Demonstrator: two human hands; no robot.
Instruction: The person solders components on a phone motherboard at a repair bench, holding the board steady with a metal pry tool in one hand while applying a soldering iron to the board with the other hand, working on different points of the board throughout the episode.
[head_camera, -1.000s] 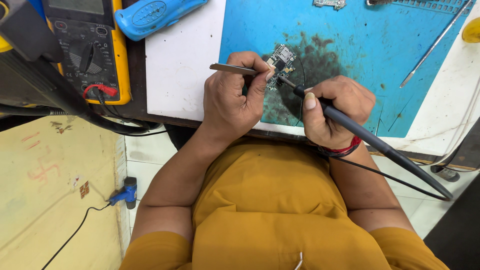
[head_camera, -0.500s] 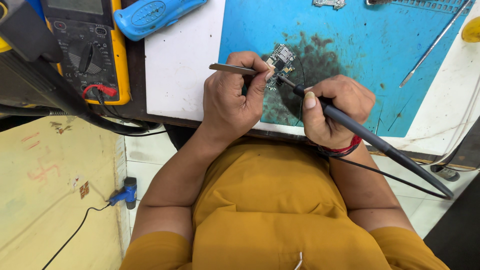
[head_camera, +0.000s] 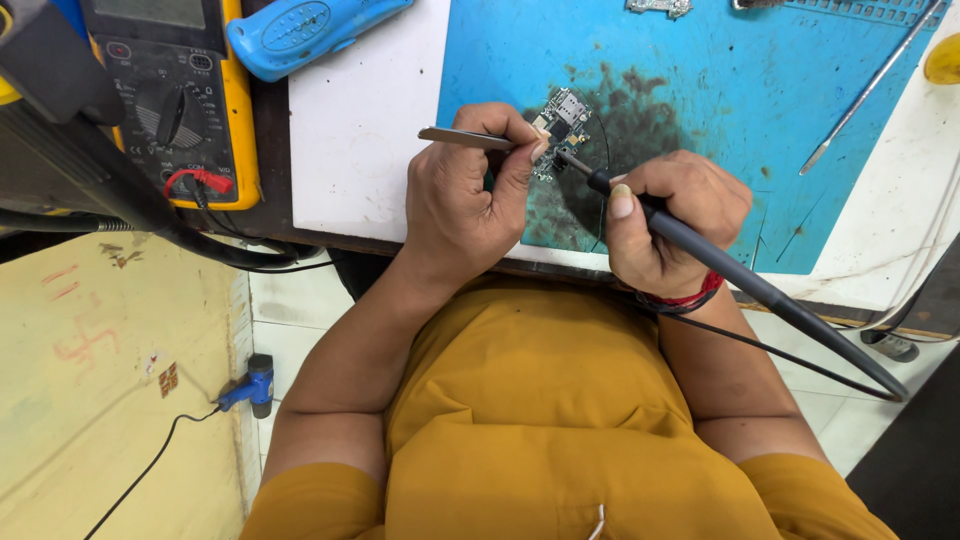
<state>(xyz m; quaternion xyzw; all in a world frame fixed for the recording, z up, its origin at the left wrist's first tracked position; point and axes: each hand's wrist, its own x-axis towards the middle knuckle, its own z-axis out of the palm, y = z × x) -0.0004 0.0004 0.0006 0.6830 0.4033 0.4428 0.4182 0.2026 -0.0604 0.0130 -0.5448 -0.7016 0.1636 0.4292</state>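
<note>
A small circuit board (head_camera: 560, 118) lies on a stained blue work mat (head_camera: 700, 90). My left hand (head_camera: 470, 190) is closed around metal tweezers (head_camera: 465, 138) whose tips reach the board's near edge. My right hand (head_camera: 665, 215) grips a dark soldering iron (head_camera: 740, 280) like a pen. Its tip touches the board just right of the tweezers. A thin black cord trails from the iron's handle toward the lower right. A red thread band sits on my right wrist.
A yellow multimeter (head_camera: 170, 95) with a red plug stands at the far left, next to a blue handheld tool (head_camera: 305, 30). A thin metal rod (head_camera: 865, 85) lies on the mat's right side. Black cables (head_camera: 200, 245) run along the bench edge. A small blue plug (head_camera: 255, 385) lies on the floor.
</note>
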